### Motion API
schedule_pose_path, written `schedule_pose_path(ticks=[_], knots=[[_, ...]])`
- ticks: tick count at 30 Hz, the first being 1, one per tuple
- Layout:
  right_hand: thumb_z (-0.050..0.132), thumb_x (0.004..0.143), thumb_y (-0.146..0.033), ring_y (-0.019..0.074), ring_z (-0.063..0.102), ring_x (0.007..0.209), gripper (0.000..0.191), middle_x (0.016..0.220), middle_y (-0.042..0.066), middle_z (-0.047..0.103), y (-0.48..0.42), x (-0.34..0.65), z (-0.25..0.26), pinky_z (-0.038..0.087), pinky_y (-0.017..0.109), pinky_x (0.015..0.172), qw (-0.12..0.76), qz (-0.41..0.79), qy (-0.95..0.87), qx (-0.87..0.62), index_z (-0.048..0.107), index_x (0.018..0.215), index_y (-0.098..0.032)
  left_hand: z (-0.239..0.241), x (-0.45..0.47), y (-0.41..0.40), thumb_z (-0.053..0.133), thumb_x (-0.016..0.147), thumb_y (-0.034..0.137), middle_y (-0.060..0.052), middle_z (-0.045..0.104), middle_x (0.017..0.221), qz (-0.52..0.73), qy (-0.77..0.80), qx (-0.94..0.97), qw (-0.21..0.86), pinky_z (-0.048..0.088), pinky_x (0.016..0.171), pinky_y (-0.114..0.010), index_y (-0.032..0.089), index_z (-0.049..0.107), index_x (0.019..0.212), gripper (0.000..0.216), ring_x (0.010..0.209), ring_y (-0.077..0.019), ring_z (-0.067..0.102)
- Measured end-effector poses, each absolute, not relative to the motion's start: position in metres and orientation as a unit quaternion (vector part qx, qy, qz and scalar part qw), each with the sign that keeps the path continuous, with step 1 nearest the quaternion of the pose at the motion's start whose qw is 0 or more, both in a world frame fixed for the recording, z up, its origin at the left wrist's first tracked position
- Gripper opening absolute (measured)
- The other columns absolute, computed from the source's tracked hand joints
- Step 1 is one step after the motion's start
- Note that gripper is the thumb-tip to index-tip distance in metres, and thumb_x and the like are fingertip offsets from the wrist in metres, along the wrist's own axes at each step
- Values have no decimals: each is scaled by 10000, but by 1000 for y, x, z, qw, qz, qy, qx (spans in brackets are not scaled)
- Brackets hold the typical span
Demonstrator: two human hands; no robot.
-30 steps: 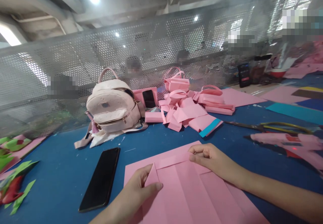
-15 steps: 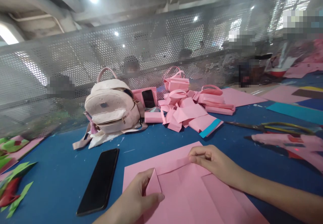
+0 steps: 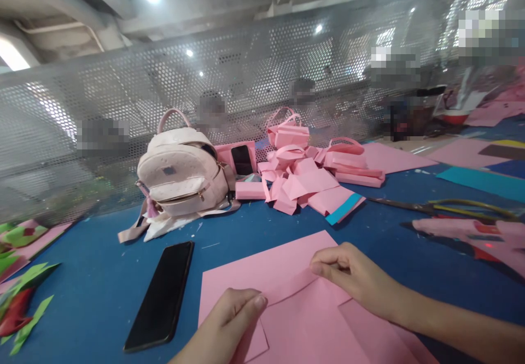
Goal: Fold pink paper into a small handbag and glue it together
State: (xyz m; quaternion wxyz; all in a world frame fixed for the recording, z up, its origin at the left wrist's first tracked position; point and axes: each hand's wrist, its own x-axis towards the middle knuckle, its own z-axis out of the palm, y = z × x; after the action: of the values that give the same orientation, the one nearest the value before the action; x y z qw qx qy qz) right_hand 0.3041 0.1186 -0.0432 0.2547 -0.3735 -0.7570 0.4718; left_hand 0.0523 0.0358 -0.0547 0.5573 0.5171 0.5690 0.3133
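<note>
A folded pink sheet of paper (image 3: 303, 325) lies before me on top of a larger pink sheet (image 3: 262, 265), both on the blue table. Along its far edge runs a narrow turned strip. My left hand (image 3: 235, 317) pinches the left end of that strip between thumb and fingers. At the strip's right end, my right hand (image 3: 342, 268) grips the paper in the same way. Creases and panels show in the folded sheet. Its near part runs out of view at the bottom.
A black phone (image 3: 162, 298) lies to the left. Behind stand a pale pink backpack (image 3: 184, 167) and a heap of pink paper pieces (image 3: 303, 180). On the right are a pink glue gun (image 3: 463, 230) and scissors (image 3: 426, 205). Green scraps (image 3: 33, 295) lie far left.
My left hand has shifted from the folded left corner up to the strip's end, and that corner now lies flatter. My right hand has moved slightly right and down, still pinching the paper.
</note>
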Motion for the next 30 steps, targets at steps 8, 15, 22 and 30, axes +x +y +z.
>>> schedule_pose_path(ticks=[8, 15, 22, 30], knots=[[554, 899, -507, 110, 215, 592, 493, 659, -51, 205, 123, 306, -48, 152, 272, 536, 253, 507, -738, -368, 285, 616, -205, -42, 50, 42, 539, 887, 595, -2, 492, 688, 356, 560, 568, 486, 409, 689, -225, 171, 632, 723, 464, 703, -146, 453], [561, 874, -516, 120, 277, 597, 468, 638, -44, 273, 126, 306, -45, 198, 267, 548, 259, 491, -735, -389, 363, 593, -198, -42, 58, 48, 706, 798, 525, -42, 643, 764, 389, 407, 469, 681, 489, 781, -304, 168, 720, 994, 407, 726, -179, 600], [623, 776, -376, 137, 323, 654, 349, 670, -45, 289, 123, 303, -44, 237, 266, 594, 219, 454, -755, -420, 366, 612, -206, -59, 49, 47, 649, 795, 628, -8, 550, 549, 359, 490, 504, 614, 461, 601, -253, 147, 685, 702, 491, 547, -133, 524], [588, 821, -425, 132, 303, 624, 420, 641, -45, 273, 126, 303, -44, 225, 267, 578, 230, 450, -744, -438, 318, 587, -206, -48, 52, 50, 702, 773, 580, -82, 704, 865, 350, 450, 506, 647, 501, 801, -320, 166, 734, 1047, 497, 805, -216, 639]])
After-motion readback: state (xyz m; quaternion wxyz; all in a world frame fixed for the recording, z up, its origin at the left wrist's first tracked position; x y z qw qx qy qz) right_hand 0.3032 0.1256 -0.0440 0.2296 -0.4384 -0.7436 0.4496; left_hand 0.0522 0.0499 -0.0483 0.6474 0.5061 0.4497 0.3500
